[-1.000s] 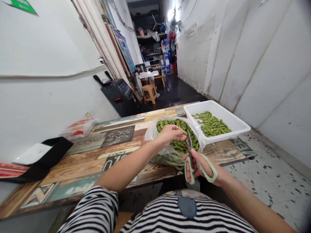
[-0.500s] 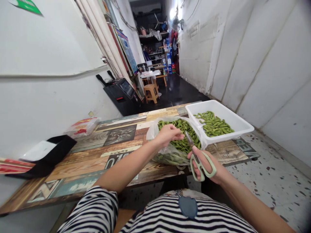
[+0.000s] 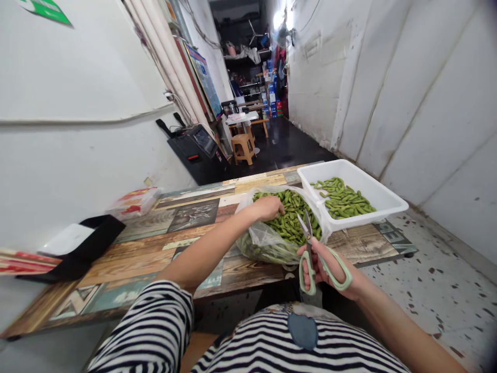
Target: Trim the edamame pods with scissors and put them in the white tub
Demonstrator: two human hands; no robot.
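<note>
Our left hand [image 3: 268,208] curls partly closed at the edamame pods [image 3: 289,226] inside the plastic bag [image 3: 267,239]; we cannot tell whether it pinches one. Our right hand [image 3: 330,262] holds the scissors [image 3: 309,240], blades parted; we should angle their tips clear of fingers and plastic.

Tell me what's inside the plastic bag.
The plastic bag holds a heap of green edamame pods. The left hand covers some at the left, and the open scissors overlap others at the right. What lies beneath the top layer in the middle is hidden.
</note>
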